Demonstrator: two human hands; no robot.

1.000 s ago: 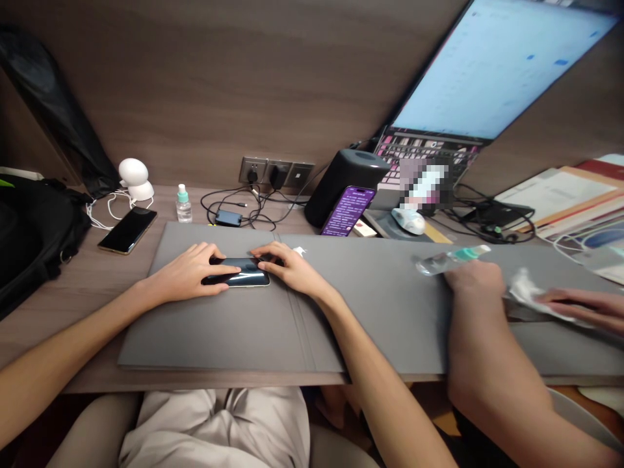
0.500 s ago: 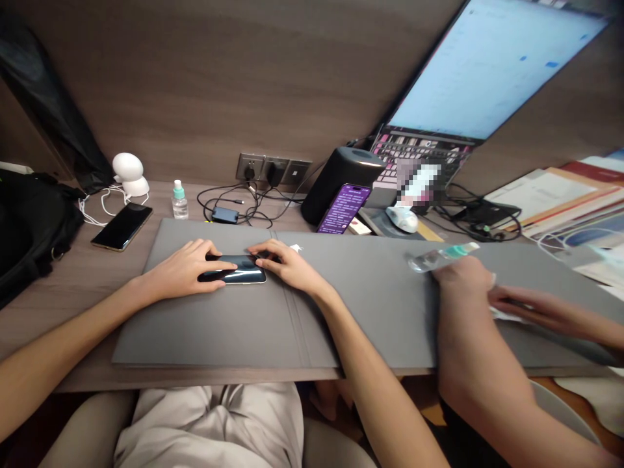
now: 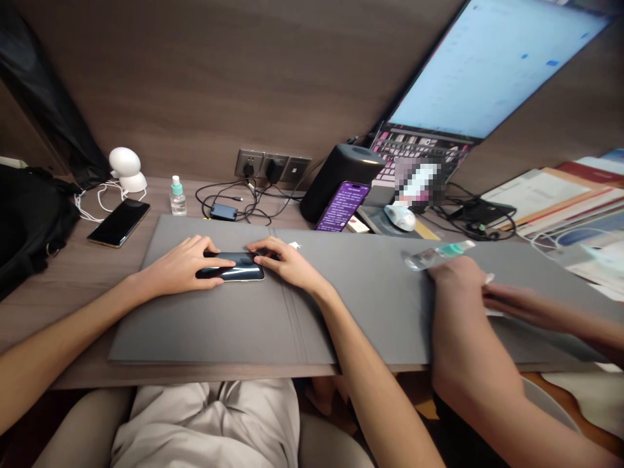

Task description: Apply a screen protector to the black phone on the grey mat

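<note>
A dark, glossy smartphone (image 3: 246, 269) lies flat, screen up, on the grey desk mat (image 3: 214, 325). My left hand (image 3: 188, 265) grips its left part, the thumb along the near edge and other fingers at the far edge, while one finger rests on the screen. Bent fingers of my right hand (image 3: 283, 261) close on the phone's far right corner. Whether anything thin sits between those fingertips cannot be made out. Just beyond my right hand is a small white scrap (image 3: 294, 246).
To my right a co-worker's hand (image 3: 458, 276) grips a clear spray bottle (image 3: 431, 257); their other hand touches something white. Behind the mat stand a second bottle (image 3: 178, 200), cables (image 3: 253, 208), a black speaker (image 3: 334, 179) and a purple-screened phone (image 3: 344, 207). Another phone (image 3: 119, 223) lies left.
The whole view has shifted slightly. Both my hands keep their places on the smartphone, with hardly any finger movement. The co-worker's hands with the bottle have moved a little left.
</note>
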